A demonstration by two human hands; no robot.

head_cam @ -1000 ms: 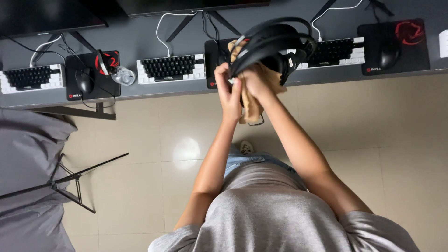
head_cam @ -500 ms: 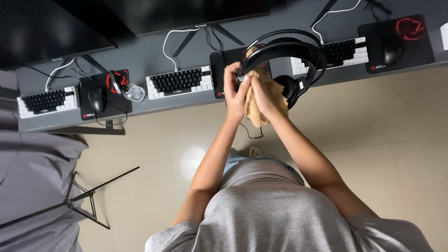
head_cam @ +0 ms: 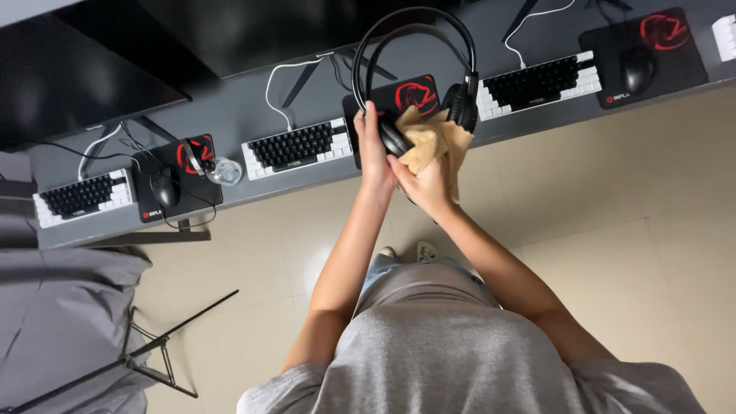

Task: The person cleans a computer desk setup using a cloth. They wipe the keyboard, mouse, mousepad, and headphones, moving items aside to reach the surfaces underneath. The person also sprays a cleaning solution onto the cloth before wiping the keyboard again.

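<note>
In front of my chest I hold up black over-ear headphones (head_cam: 414, 46), their band arching over the desk. My left hand (head_cam: 373, 149) grips the left ear cup. My right hand (head_cam: 429, 180) holds a tan cloth (head_cam: 433, 138) pressed against that cup, between the two ear cups. The right ear cup hangs free beside the cloth.
A grey desk (head_cam: 230, 115) runs along the top with three black-and-white keyboards (head_cam: 295, 146), black mouse pads with red marks (head_cam: 652, 38), mice (head_cam: 165, 188) and dark monitors (head_cam: 84, 84). A grey chair (head_cam: 54, 322) with a black frame stands at the lower left on the beige tile floor.
The headphones have turned so the band now arches up and open. My hands have shifted with the cloth onto the left ear cup, and the camera view has moved.
</note>
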